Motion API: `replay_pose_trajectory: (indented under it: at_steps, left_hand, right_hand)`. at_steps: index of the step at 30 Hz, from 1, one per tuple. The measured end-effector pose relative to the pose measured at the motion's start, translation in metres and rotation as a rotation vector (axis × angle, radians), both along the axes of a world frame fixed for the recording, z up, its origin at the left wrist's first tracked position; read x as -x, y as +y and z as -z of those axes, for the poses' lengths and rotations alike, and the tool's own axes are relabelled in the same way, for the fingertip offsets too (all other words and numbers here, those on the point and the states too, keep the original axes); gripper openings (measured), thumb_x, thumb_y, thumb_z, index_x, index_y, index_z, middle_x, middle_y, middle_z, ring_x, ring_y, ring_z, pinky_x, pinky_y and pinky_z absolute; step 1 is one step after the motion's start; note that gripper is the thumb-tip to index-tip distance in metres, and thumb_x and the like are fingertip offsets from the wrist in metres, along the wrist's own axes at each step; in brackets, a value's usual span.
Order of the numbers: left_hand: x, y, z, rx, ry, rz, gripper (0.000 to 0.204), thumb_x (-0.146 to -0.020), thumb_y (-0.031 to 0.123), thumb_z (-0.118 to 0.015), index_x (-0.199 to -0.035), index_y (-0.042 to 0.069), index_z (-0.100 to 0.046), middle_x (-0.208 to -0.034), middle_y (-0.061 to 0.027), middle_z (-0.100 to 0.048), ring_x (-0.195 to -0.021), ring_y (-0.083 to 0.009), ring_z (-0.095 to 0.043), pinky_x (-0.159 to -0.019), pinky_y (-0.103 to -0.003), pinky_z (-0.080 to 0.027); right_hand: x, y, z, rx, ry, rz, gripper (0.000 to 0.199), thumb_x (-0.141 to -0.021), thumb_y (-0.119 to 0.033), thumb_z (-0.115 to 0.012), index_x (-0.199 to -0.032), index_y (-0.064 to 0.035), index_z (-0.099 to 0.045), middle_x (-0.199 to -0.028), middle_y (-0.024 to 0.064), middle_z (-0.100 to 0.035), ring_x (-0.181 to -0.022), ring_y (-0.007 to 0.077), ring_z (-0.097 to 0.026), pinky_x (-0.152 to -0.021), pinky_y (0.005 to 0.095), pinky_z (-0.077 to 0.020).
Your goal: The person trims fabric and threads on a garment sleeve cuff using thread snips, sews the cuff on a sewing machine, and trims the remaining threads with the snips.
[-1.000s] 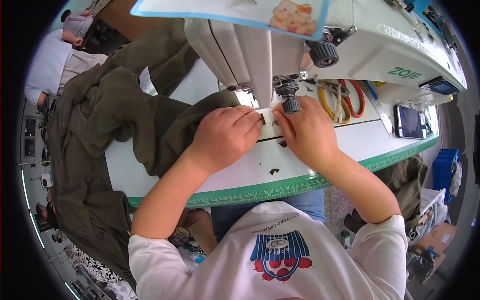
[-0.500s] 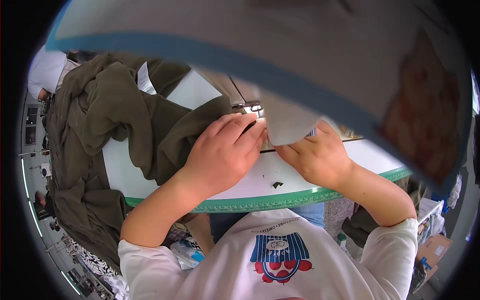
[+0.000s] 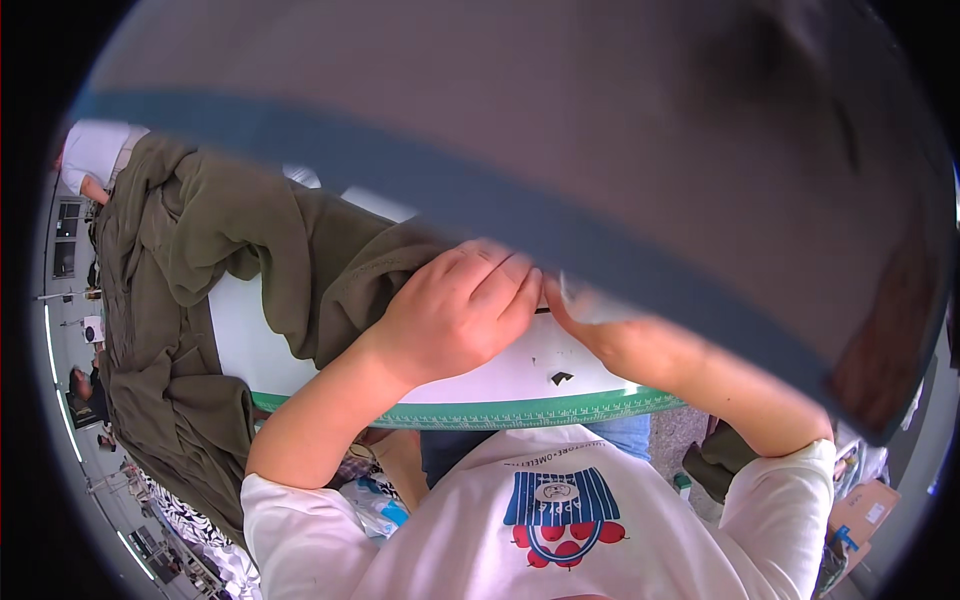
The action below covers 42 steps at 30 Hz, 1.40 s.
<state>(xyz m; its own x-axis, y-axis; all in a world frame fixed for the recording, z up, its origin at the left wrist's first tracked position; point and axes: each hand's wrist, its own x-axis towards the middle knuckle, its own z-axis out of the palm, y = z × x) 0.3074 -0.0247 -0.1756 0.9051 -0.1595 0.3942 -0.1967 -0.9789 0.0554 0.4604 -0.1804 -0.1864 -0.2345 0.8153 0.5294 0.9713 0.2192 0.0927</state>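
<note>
My left hand (image 3: 460, 310) lies with fingers together on a fold of olive-green fabric (image 3: 300, 270), pressing it onto the white table (image 3: 500, 375). My right hand (image 3: 615, 340) meets it fingertip to fingertip just to the right. A blurred grey sheet with a blue edge (image 3: 560, 150), very close to the camera, covers most of the right hand's fingers. The sewing machine is hidden behind that sheet. The fabric trails off the table's left side in a large heap.
The table's front edge carries a green ruler strip (image 3: 520, 410). A small dark slot (image 3: 561, 378) shows in the tabletop near my hands. Boxes (image 3: 865, 515) stand on the floor at lower right. Another person's white sleeve (image 3: 95, 155) shows at far left.
The grey blue-edged sheet has come closer and now blocks the machine and the upper view. My hands have stayed together at the fabric.
</note>
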Motion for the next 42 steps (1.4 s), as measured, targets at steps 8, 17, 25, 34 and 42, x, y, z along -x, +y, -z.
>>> replay_pose_trajectory:
  at_steps: [8, 17, 25, 34, 42]
  left_hand:
    - [-0.001, 0.000, -0.001, -0.074, -0.062, -0.017, 0.015, -0.078, 0.011, -0.064, -0.089, 0.002, -0.069, -0.100, -0.0078, -0.066, -0.100, -0.0227, -0.062, -0.084, -0.032, -0.053]
    - [-0.001, 0.003, 0.000, -0.063, -0.067, 0.009, 0.015, -0.077, 0.010, -0.063, -0.089, 0.002, -0.069, -0.099, -0.0074, -0.066, -0.099, -0.0225, -0.062, -0.083, -0.032, -0.053]
    - [-0.002, 0.002, 0.002, -0.060, -0.059, -0.003, 0.016, -0.076, 0.011, -0.063, -0.088, 0.002, -0.068, -0.097, -0.0083, -0.066, -0.098, -0.0232, -0.061, -0.084, -0.034, -0.053]
    - [0.002, -0.004, -0.006, -0.087, -0.054, -0.107, 0.017, -0.078, 0.013, -0.061, -0.093, 0.006, -0.067, -0.099, -0.0047, -0.066, -0.100, -0.0206, -0.061, -0.094, -0.038, -0.047]
    - [-0.007, 0.021, 0.005, -0.011, -0.021, -0.058, 0.021, -0.078, 0.012, -0.063, -0.098, 0.009, -0.067, -0.101, -0.0013, -0.063, -0.086, -0.0181, -0.056, -0.089, -0.037, -0.048]
  right_hand:
    - [-0.002, 0.000, 0.007, 0.001, 0.253, 0.053, 0.010, -0.067, -0.015, -0.064, -0.076, -0.0112, -0.065, -0.081, -0.0003, -0.057, -0.082, 0.0183, -0.054, -0.064, 0.0307, -0.0430]
    - [-0.003, 0.000, 0.004, 0.020, 0.250, 0.079, 0.016, -0.060, -0.013, -0.066, -0.076, -0.0107, -0.065, -0.081, -0.0001, -0.054, -0.076, 0.0182, -0.051, -0.059, 0.0312, -0.0418]
    - [-0.001, 0.005, 0.021, -0.027, 0.298, 0.018, 0.014, -0.067, -0.017, -0.061, -0.079, -0.0114, -0.065, -0.079, -0.0014, -0.056, -0.081, 0.0174, -0.052, -0.066, 0.0313, -0.0423]
    - [0.006, 0.001, 0.008, 0.050, 0.183, 0.091, 0.009, -0.068, -0.018, -0.060, -0.076, -0.0133, -0.062, -0.076, -0.0011, -0.056, -0.082, 0.0178, -0.053, -0.067, 0.0313, -0.0413]
    - [0.008, 0.005, 0.004, 0.110, 0.286, 0.150, 0.017, -0.072, -0.020, -0.066, -0.086, -0.0101, -0.068, -0.081, 0.0011, -0.059, -0.091, 0.0198, -0.051, -0.071, 0.0332, -0.0418]
